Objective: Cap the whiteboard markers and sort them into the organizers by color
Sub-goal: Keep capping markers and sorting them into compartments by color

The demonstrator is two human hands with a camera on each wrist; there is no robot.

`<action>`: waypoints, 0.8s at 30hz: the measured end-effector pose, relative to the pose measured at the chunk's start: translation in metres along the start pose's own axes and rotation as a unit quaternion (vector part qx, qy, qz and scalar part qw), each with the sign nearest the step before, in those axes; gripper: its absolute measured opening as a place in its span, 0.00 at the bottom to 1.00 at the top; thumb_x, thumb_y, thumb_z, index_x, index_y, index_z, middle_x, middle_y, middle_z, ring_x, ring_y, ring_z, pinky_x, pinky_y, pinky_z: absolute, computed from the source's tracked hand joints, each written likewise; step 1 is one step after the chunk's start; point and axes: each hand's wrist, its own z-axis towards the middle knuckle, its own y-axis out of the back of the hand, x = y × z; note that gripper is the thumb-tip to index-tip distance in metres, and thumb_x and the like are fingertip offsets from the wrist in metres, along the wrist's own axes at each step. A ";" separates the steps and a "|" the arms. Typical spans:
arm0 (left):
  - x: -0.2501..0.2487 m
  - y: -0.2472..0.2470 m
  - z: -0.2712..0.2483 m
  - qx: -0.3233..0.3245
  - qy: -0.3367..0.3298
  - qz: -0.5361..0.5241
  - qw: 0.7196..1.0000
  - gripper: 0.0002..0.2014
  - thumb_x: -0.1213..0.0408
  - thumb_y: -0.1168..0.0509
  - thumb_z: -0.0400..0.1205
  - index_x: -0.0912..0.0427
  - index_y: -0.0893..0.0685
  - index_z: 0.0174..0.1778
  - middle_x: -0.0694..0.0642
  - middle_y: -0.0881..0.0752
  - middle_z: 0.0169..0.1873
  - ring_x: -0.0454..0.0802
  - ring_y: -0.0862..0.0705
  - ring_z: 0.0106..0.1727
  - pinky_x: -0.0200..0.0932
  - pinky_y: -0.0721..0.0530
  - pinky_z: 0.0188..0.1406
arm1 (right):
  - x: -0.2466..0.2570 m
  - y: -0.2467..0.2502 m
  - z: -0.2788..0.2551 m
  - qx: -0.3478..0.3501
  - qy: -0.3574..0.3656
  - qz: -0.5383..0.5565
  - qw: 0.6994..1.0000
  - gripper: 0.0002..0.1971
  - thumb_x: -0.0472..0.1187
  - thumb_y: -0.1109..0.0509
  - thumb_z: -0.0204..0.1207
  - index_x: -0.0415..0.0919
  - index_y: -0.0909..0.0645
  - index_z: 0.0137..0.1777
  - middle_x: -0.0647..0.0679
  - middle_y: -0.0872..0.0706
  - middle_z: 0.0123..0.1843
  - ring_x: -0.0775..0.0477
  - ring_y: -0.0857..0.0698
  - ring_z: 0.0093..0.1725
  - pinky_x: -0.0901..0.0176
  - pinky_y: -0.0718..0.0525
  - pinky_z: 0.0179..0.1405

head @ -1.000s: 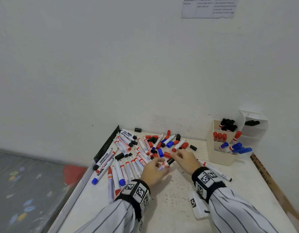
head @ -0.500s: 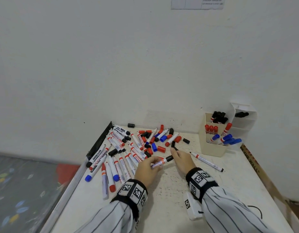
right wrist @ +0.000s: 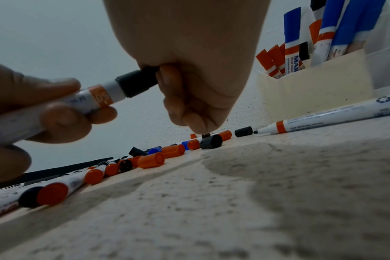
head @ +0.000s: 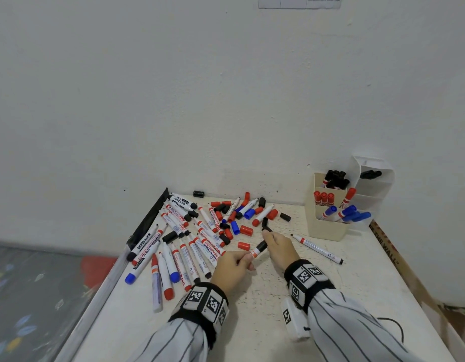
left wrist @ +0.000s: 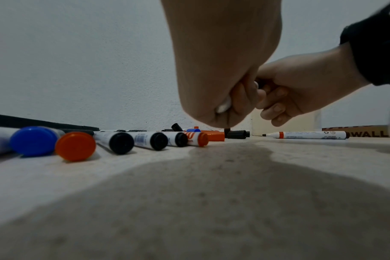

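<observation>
I had the left hand (head: 232, 267) gripping the marker (right wrist: 96, 95) at surface centre, right hand (head: 277, 246) now pressing the black cap (right wrist: 137, 82) on; organizer (head: 325, 226) at 2 o'clock next.

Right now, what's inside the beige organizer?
The beige organizer holds capped markers, sorted: black-capped markers at the back, red-capped markers in the middle, blue-capped markers in front. Their lower barrels and the compartment floors are hidden by its walls.
</observation>
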 end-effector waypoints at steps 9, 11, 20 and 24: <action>-0.004 0.002 -0.001 0.036 0.050 -0.042 0.997 0.18 0.59 0.42 0.85 0.53 0.19 0.28 0.47 0.28 0.19 0.41 0.33 0.20 0.34 0.32 0.23 | -0.008 0.002 0.000 0.037 -0.010 0.083 0.996 0.16 0.46 0.43 0.83 0.43 0.30 0.34 0.50 0.36 0.26 0.52 0.37 0.27 0.60 0.38 0.30; -0.004 0.001 0.000 0.020 0.043 -0.053 0.997 0.16 0.61 0.39 0.84 0.52 0.16 0.30 0.47 0.23 0.21 0.39 0.30 0.22 0.32 0.30 0.27 | -0.009 0.003 0.000 0.036 -0.008 0.080 0.996 0.17 0.47 0.43 0.83 0.44 0.31 0.31 0.51 0.36 0.25 0.52 0.37 0.27 0.60 0.38 0.30; 0.003 0.000 0.005 -0.029 0.021 -0.074 0.997 0.05 0.63 0.30 0.77 0.51 0.11 0.47 0.47 0.13 0.38 0.42 0.18 0.38 0.43 0.19 0.44 | -0.004 0.005 0.001 0.029 0.014 -0.013 0.999 0.24 0.53 0.43 0.82 0.45 0.35 0.25 0.51 0.35 0.24 0.53 0.35 0.26 0.59 0.37 0.30; 0.005 -0.001 0.008 -0.037 0.010 -0.054 0.998 0.05 0.61 0.29 0.77 0.45 0.13 0.45 0.46 0.12 0.43 0.45 0.16 0.46 0.53 0.15 0.54 | -0.005 0.003 0.003 0.026 0.020 -0.008 0.999 0.22 0.54 0.43 0.82 0.44 0.33 0.28 0.51 0.33 0.25 0.52 0.34 0.27 0.58 0.35 0.33</action>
